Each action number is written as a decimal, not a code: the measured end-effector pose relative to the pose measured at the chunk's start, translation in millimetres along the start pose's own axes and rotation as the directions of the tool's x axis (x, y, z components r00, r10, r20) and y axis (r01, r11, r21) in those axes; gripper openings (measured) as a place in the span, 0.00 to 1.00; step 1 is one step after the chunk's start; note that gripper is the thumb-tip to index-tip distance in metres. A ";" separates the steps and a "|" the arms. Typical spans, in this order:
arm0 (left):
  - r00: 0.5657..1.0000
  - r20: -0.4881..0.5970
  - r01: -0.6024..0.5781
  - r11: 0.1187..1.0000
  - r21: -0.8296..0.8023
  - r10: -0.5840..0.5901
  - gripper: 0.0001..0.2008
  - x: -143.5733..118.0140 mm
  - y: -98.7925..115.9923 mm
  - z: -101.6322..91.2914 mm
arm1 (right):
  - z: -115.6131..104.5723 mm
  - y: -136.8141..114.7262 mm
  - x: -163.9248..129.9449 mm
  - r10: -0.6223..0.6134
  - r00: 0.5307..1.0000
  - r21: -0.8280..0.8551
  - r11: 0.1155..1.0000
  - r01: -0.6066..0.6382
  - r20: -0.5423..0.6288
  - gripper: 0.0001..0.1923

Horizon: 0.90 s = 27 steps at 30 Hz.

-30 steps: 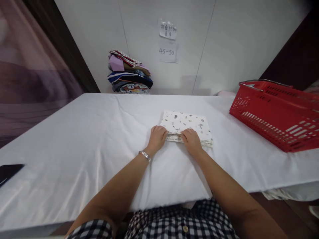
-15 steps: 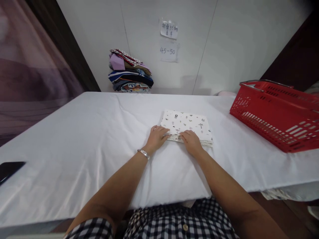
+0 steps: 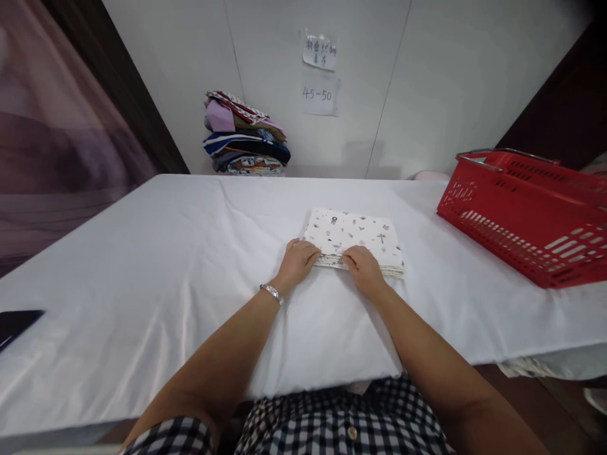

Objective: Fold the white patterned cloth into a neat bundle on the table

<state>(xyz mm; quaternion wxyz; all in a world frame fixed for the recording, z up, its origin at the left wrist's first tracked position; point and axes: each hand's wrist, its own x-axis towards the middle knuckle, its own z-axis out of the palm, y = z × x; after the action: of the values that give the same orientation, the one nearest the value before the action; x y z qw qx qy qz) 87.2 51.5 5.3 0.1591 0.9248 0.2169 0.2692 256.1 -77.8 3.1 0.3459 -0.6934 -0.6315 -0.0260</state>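
Observation:
A white folded cloth with small printed motifs, a palm tree among them, lies flat in several layers on the white-covered table. My left hand, a silver bracelet at its wrist, is closed in a pinch at the near left part of the cloth's front edge. At the middle of that same edge, the curled fingers of my right hand grip the cloth. Layered folds show between the two hands. The fingers hide how many layers each hand holds.
At the right stands a red plastic basket with metal handles. A stack of folded fabrics rests behind the table's far edge by the wall. A dark phone-like object lies at the left front. Two handwritten papers hang on the wall.
My fingertips have drawn in and closed more tightly on the cloth's front edge. The cloth stays in about the same place; the view has shifted slightly.

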 end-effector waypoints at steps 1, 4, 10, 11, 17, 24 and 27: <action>1.000 -0.007 -0.001 1.000 0.008 0.001 0.12 0.4 0.1 -0.2 | 0.1 -0.1 0.7 0.000 1.000 0.000 1.000 0.000 -0.010 0.10; 0.999 -0.033 -0.018 0.998 0.056 0.020 0.13 1.1 -0.1 -0.7 | 0.9 0.6 2.3 -0.007 0.999 -0.012 1.000 0.006 -0.032 0.11; 0.996 -0.045 -0.068 0.990 0.120 0.074 0.13 0.0 -2.4 2.0 | 4.0 4.5 0.9 -0.027 0.999 -0.004 1.000 0.027 0.017 0.11; 0.996 -0.044 -0.072 0.990 0.120 0.078 0.12 -0.3 -2.7 2.4 | 4.2 4.8 0.3 -0.028 0.999 -0.005 1.000 0.028 0.023 0.11; 0.996 -0.004 -0.085 0.992 0.098 0.086 0.13 -3.0 -1.6 1.5 | 2.4 3.4 -2.1 -0.042 0.998 -0.006 0.999 0.043 0.037 0.09; 0.996 0.007 -0.090 0.993 0.074 0.090 0.10 -3.5 -0.9 -1.1 | -2.0 4.4 -2.6 -0.022 0.997 0.012 1.000 0.021 0.075 0.12; 0.997 0.009 -0.080 0.994 0.077 0.080 0.12 -2.0 -2.3 -0.2 | -5.5 6.7 -2.9 -0.003 0.994 0.041 0.999 -0.001 0.105 0.13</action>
<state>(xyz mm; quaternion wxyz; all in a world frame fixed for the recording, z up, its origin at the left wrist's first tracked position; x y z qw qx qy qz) 84.8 52.5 3.6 0.1128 0.9390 0.1896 0.2637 263.7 -82.9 2.9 0.3265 -0.6863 -0.6495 0.0235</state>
